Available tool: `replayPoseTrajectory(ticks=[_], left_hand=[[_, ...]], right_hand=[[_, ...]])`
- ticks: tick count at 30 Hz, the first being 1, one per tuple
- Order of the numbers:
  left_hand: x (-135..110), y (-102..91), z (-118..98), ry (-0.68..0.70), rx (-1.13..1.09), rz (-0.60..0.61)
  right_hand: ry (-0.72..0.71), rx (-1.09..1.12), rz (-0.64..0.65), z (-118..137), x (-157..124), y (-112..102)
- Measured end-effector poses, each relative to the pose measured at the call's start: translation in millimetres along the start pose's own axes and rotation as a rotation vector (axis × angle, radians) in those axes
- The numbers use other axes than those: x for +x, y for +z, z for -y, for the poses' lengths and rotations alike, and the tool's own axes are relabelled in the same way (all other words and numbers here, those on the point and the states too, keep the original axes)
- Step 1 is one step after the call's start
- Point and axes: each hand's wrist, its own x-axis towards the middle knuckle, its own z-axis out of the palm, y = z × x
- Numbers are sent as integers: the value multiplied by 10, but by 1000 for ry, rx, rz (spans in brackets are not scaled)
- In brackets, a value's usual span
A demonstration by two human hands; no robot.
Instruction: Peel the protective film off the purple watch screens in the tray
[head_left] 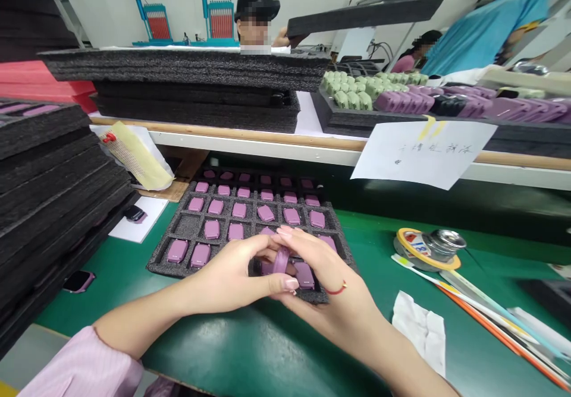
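Between my two hands, above the front of the tray, is a purple watch case [281,261], turned on its edge. My left hand [236,275] is closed on it from the left, thumb stretched along its lower side. My right hand [319,260] closes round it from the right, its fingers meeting the left ones on top. Part of the case is hidden by the fingers. Beneath lies a black foam tray [156,258] with rows of compartments holding purple watch cases, such as one case [200,255] at the front left. My hands cover some compartments.
Stacked black foam trays [53,195] rise at the left. A dark-screened watch [79,282] lies near them. On the right are a round metal dispenser [430,248], a white cloth [419,331] and several thin brushes or sticks [486,311]. A shelf [250,142] crosses behind; a person [254,16] is beyond.
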Motion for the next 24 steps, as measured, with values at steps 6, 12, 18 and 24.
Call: replayPoseTrajectory(ticks=[6, 12, 18, 24], left_hand=[[-20, -151, 355, -39, 323, -139], [-98, -680, 876, -39, 698, -481], [-239, -1094, 1021, -102, 824, -689], [-338, -1261, 1058, -45, 910, -693]], right_hand=[[64, -101, 24, -37, 37, -252], [83, -160, -77, -30, 77, -391], [29, -152, -54, -62, 89, -340], [27, -124, -22, -130, 51, -269]])
